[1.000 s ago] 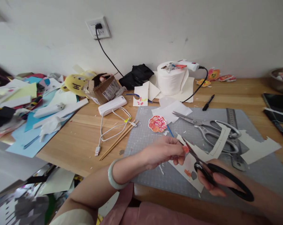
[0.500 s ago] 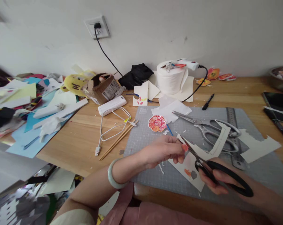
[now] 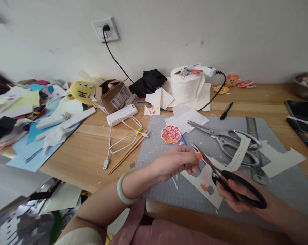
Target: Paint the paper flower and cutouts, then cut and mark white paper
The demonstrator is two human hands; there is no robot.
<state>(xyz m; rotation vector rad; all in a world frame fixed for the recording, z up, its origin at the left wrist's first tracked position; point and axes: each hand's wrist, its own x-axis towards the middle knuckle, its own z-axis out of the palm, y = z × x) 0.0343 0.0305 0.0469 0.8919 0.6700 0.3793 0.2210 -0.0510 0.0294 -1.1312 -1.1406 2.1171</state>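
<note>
Between its fingertips my left hand (image 3: 178, 162) pinches a small orange-red paper piece (image 3: 199, 156). My right hand (image 3: 242, 195) grips black-handled scissors (image 3: 221, 173), whose blades lie just right of that piece and look nearly closed. Whether they touch the paper I cannot tell. Below the hands, a white paper sheet (image 3: 209, 199) with an orange patch and cut-out holes rests on the grey cutting mat (image 3: 154, 185). A red and orange paper flower (image 3: 171, 134) lies beyond my left hand, beside a blue stick (image 3: 184, 139) partly hidden by that hand.
Large grey scissors (image 3: 220, 136), a metal ruler (image 3: 251, 131) and paper scraps (image 3: 279, 158) lie on the mat's right side. Chopsticks (image 3: 128, 153) and a white cable (image 3: 109, 143) are to the left. A paper roll (image 3: 185, 88) stands at the back, carrying a glue gun (image 3: 205, 69).
The scissors' handles have drawn closer together and shifted slightly left with my right hand. The orange-red piece has moved slightly up and left with my left fingers.
</note>
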